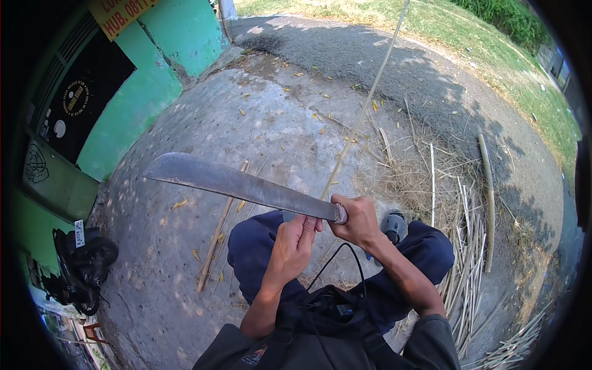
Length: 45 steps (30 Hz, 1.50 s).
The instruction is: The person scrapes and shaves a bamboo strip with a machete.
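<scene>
My right hand is closed round the handle of a machete. Its broad, dark grey blade reaches far out to the left, in front of my knees. Close under the handle end of the blade, my left hand is closed with its thumb laid forward. A long, thin bamboo strip runs from the far top of the view down behind the blade to the fingers of my left hand. The blade covers part of the strip there, and its near end is hidden by my hands.
Split bamboo strips lie heaped by my right knee, with a thicker pole beyond. Another bamboo piece lies on the concrete to my left. Shavings cover the ground ahead. A parked motorcycle stands by the green wall.
</scene>
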Motion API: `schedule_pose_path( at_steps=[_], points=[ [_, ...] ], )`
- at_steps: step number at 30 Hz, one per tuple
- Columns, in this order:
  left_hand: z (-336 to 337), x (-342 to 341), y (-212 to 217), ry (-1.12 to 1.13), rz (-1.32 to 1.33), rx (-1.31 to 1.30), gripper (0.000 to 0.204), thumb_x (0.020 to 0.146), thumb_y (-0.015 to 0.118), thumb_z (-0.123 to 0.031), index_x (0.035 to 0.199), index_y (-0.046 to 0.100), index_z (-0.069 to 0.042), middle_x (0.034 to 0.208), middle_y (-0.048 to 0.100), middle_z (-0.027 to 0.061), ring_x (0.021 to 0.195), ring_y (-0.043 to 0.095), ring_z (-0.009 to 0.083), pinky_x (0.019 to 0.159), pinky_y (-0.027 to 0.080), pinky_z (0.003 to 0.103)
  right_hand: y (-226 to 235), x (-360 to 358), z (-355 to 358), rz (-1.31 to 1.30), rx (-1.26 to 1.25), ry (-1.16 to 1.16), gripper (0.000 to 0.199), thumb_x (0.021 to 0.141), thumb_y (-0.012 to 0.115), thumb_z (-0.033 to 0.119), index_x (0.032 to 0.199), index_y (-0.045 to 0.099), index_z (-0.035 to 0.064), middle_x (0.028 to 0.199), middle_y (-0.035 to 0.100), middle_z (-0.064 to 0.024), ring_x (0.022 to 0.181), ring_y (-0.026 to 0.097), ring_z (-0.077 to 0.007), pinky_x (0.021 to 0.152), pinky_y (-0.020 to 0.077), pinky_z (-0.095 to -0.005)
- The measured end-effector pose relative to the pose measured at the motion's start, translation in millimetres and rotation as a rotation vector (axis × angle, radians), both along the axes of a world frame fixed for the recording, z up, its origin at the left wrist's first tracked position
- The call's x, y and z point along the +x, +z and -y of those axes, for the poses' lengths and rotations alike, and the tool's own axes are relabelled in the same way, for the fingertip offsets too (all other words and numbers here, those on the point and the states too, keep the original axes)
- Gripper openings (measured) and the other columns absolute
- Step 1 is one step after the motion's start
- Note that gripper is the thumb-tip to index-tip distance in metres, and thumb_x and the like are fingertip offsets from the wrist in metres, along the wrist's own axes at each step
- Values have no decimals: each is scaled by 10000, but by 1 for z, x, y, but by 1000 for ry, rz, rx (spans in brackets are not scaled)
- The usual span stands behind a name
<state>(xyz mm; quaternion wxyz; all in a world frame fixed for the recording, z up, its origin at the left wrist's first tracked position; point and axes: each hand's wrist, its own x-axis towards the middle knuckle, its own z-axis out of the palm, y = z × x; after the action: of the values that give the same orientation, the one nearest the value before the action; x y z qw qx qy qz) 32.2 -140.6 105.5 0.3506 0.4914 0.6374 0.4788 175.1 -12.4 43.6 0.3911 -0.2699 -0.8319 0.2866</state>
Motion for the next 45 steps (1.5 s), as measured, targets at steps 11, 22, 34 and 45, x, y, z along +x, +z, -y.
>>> schedule_pose_path(
  at_steps=[11, 22, 34, 45],
  points=[
    [14, -4, 1, 29, -105, 45, 208, 1117, 489, -132, 986, 576, 4, 646, 490, 100, 509, 464, 162, 520, 375, 352, -4, -14, -2, 41, 45, -10, 220, 688, 757, 170, 863, 634, 123, 619, 636, -151, 594, 664, -401, 549, 512, -496],
    [49, -13, -12, 64, -91, 0, 337, 1149, 471, -207, 877, 557, -26, 595, 419, -29, 540, 374, 37, 509, 316, 260, -4, -34, -24, 45, -42, -147, 141, 763, 747, 176, 852, 680, 89, 657, 645, -186, 632, 670, -423, 575, 526, -478],
    [158, -27, -21, 40, -124, -229, 276, 1112, 506, -151, 887, 586, -12, 595, 479, 58, 513, 466, 132, 517, 359, 322, 1, -3, -140, -253, -84, -594, 226, 853, 739, 135, 745, 624, -27, 599, 563, -139, 532, 515, -227, 566, 404, -406],
    [92, -41, -32, -24, 153, -95, 319, 1156, 464, -234, 1000, 622, -5, 664, 439, -69, 558, 356, 1, 518, 293, 212, 46, -4, -47, -312, -610, -73, 334, 1016, 713, 365, 1052, 815, 49, 610, 480, 94, 549, 432, -23, 507, 295, -248]
  ],
)
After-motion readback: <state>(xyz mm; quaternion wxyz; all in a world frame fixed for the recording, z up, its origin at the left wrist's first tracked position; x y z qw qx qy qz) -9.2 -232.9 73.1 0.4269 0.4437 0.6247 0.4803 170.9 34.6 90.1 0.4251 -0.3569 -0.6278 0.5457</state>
